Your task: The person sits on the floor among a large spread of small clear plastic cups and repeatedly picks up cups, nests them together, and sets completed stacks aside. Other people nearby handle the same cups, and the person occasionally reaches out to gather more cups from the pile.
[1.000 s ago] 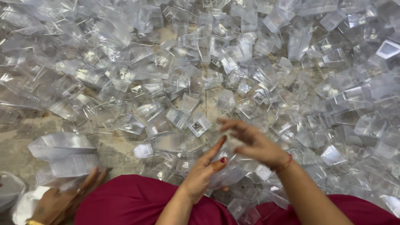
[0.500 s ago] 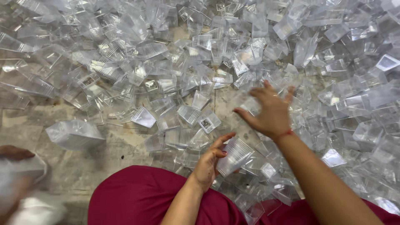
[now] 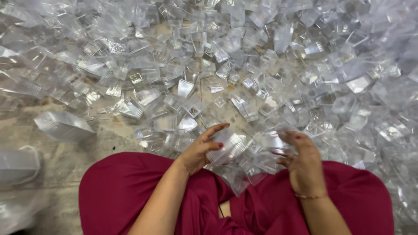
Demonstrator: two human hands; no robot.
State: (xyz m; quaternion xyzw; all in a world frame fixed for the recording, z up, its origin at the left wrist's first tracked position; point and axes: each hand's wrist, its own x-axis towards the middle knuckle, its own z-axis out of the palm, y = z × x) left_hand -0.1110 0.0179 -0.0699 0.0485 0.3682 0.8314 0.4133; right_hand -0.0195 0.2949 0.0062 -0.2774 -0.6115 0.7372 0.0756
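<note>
Head view. Left hand [image 3: 198, 150] grasps a clear ribbed cup [image 3: 227, 148], fingers curled over its rim, above the red lap [image 3: 130, 187]. Right hand [image 3: 302, 159] closes its grip on a second clear cup [image 3: 274, 141], just beside the first. Floor [image 3: 65, 156] carries a dense heap of clear cups [image 3: 244, 65] toward its far edge. Whether any cup holds anything: cannot tell.

1. The right hand [image 3: 302, 159] is withdrawn from its reach over the pile of clear containers [image 3: 270, 65] and now sits close above the lap, gripping a clear container [image 3: 274, 141].
2. The left hand [image 3: 201, 150] is raised, holding a ribbed clear cup [image 3: 228, 148].
3. Both hands are now near each other.
</note>
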